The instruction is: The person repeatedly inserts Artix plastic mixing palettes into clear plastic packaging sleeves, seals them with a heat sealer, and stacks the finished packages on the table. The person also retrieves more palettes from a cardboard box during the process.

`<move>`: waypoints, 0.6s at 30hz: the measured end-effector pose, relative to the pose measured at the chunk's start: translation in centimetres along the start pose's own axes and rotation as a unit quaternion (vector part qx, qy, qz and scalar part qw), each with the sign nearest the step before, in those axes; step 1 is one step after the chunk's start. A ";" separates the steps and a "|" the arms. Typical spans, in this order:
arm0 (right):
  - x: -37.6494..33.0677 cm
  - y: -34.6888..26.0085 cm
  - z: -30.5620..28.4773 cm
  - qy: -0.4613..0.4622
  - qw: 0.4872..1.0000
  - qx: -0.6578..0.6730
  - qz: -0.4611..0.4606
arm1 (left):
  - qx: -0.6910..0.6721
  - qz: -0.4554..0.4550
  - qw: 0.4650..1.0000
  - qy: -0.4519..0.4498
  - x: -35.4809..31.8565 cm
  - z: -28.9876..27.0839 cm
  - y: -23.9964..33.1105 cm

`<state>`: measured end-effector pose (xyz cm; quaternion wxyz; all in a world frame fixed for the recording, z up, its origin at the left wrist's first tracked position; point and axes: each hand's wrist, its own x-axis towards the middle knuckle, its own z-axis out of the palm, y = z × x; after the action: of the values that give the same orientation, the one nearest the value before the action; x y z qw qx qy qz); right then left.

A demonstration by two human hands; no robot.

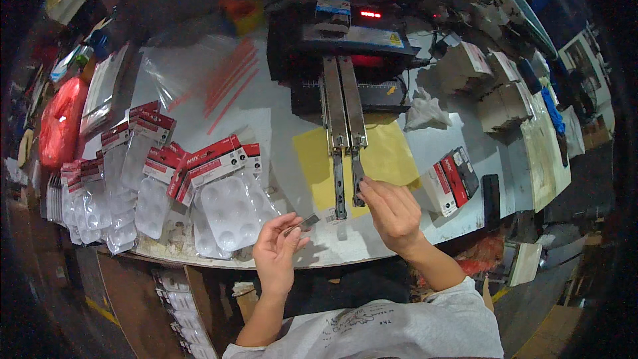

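Note:
My left hand (276, 252) is above the table's near edge, its thumb and fingers pinching a short grey metal strip (307, 223). To its right, my right hand (393, 218) closes its thumb and forefinger on the near end of a narrow dark metal slide (358, 169). That slide lies in line with one of two long metal rails (349, 96). Beside it, a second thin metal slide (339, 189) sticks out toward me. Both rails run back into a black machine (392, 36) with a red lit display. My fingertips partly cover the right slide's end.
Bagged white paint palettes (229, 209) with red-and-white header cards pile up at the left. Yellow sheets (309, 159) lie under the rails. At the right are a card stack (446, 186), a black phone-like slab (491, 201), a crumpled white bag (425, 110) and card piles (465, 66).

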<state>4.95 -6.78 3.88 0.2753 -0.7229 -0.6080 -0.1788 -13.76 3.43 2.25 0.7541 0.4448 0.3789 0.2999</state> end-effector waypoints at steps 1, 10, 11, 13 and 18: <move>0.3 -0.3 -0.3 -0.016 1.000 -0.007 0.003 | -0.005 -0.006 1.000 -0.013 -0.1 0.2 0.1; 0.6 -2.0 -3.2 -0.101 0.934 0.339 0.047 | -0.072 -0.192 0.953 -0.225 0.5 1.6 1.9; 0.5 -1.9 -3.1 -0.086 0.926 0.365 0.030 | -0.066 -0.221 0.947 -0.224 0.6 1.7 2.0; 0.6 -1.8 -2.6 -0.054 0.942 0.327 0.042 | -0.078 -0.174 0.960 -0.207 0.7 2.1 1.8; 1.7 -1.6 0.5 0.004 0.993 0.103 0.050 | 0.333 0.176 0.923 -0.079 1.2 3.4 -0.2</move>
<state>3.65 -4.98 4.81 0.3593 -0.7196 -0.5850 -0.1043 -10.28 2.78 2.73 0.5247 0.7521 0.3118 0.2487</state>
